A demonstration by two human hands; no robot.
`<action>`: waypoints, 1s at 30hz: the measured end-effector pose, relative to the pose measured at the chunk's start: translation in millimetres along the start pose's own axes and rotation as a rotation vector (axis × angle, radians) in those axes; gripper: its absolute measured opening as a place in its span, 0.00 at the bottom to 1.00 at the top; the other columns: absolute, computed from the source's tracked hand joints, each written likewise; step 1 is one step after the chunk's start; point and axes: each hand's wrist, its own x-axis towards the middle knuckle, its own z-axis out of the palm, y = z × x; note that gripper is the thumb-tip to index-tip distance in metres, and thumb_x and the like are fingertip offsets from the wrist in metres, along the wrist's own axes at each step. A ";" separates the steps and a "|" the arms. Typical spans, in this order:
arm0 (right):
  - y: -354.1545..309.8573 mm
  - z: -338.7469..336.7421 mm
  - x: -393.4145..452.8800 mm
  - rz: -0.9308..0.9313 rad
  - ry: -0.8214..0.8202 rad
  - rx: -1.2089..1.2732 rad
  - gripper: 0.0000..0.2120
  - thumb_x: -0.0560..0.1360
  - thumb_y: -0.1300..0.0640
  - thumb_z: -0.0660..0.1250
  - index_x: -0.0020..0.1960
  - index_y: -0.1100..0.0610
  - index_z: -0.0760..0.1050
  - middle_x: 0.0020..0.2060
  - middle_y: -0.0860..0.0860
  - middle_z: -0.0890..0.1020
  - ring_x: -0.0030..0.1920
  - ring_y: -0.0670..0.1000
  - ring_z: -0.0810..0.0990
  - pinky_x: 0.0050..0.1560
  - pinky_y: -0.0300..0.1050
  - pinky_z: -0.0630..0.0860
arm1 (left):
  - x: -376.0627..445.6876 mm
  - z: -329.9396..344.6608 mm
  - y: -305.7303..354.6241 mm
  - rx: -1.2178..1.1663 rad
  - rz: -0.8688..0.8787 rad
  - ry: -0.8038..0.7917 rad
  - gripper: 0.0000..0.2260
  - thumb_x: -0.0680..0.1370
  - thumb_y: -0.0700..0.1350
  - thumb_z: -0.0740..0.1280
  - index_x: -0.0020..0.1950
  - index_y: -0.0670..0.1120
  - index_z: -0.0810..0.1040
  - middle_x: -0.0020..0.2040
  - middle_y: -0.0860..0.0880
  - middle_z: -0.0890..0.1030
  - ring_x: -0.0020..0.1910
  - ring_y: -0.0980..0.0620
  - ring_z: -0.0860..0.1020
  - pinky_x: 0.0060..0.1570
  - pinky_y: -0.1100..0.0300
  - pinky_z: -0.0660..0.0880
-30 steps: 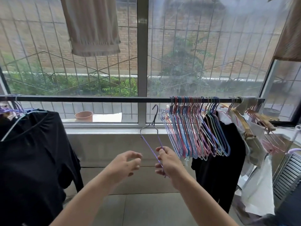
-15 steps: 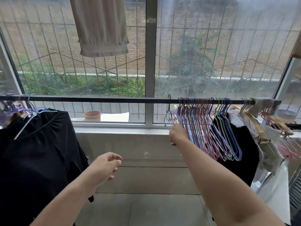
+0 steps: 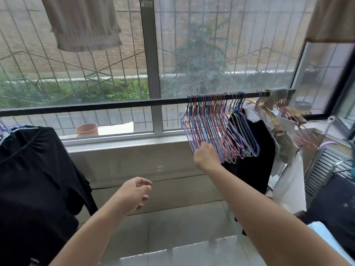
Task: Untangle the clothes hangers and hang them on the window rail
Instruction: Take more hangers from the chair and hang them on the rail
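Note:
A black window rail [image 3: 96,106] runs across the window from left to right. On its right part hangs a dense bunch of thin coloured wire hangers [image 3: 221,127] in blue, pink and purple. My right hand [image 3: 206,156] reaches up to the lower left of that bunch. Its fingers are curled among the bottom bars of the leftmost hangers and are partly hidden by them. My left hand [image 3: 134,192] floats lower, in front of the wall below the sill, loosely curled and holding nothing.
A black garment [image 3: 38,179] hangs on the rail at the left, another black garment [image 3: 249,169] behind the bunch. Wooden hangers with clothes [image 3: 269,116] and a white bag [image 3: 290,189] crowd the right end. A beige cloth [image 3: 84,22] hangs above; a clay pot [image 3: 86,129] stands outside.
My right hand lifted the purple hanger to the rail, hooked it at the left end of the bunch, then dropped to the bunch's lower edge. My left hand let go and stayed low.

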 end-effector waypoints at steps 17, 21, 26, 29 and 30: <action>356.0 81.1 -540.7 1.114 -0.302 0.055 0.09 0.80 0.64 0.58 0.48 0.53 0.74 0.47 0.54 0.77 0.50 0.54 0.73 0.38 0.44 0.70 | -160.1 211.5 -220.2 0.167 -0.394 -0.836 0.08 0.83 0.40 0.63 0.56 0.43 0.82 0.52 0.41 0.84 0.46 0.42 0.84 0.54 0.49 0.78; 431.9 40.7 -672.2 1.403 -0.173 -0.069 0.10 0.81 0.61 0.59 0.59 0.61 0.75 0.55 0.59 0.79 0.57 0.58 0.78 0.53 0.46 0.73 | -203.0 264.4 -234.6 0.274 -0.397 -0.898 0.08 0.83 0.40 0.64 0.55 0.42 0.83 0.49 0.42 0.84 0.43 0.43 0.83 0.49 0.52 0.77; 529.4 3.6 -757.4 1.547 -0.279 -0.145 0.14 0.77 0.59 0.60 0.59 0.61 0.79 0.59 0.59 0.83 0.60 0.60 0.82 0.55 0.46 0.77 | -250.3 346.7 -231.4 0.341 -0.403 -0.940 0.08 0.82 0.39 0.63 0.56 0.41 0.81 0.47 0.42 0.83 0.40 0.44 0.82 0.46 0.54 0.75; 589.8 -4.5 -768.0 1.534 -0.331 -0.110 0.09 0.76 0.58 0.59 0.49 0.56 0.78 0.54 0.56 0.84 0.55 0.58 0.83 0.46 0.43 0.74 | -277.3 404.0 -233.4 0.338 -0.450 -0.900 0.08 0.83 0.40 0.63 0.57 0.41 0.81 0.50 0.41 0.84 0.41 0.44 0.82 0.48 0.53 0.76; 596.7 -7.4 -761.2 1.516 -0.324 -0.091 0.07 0.76 0.58 0.59 0.45 0.55 0.76 0.51 0.55 0.84 0.53 0.58 0.82 0.44 0.42 0.72 | -284.8 413.3 -230.6 0.346 -0.452 -0.881 0.09 0.83 0.40 0.63 0.57 0.41 0.81 0.51 0.41 0.84 0.42 0.44 0.83 0.48 0.52 0.76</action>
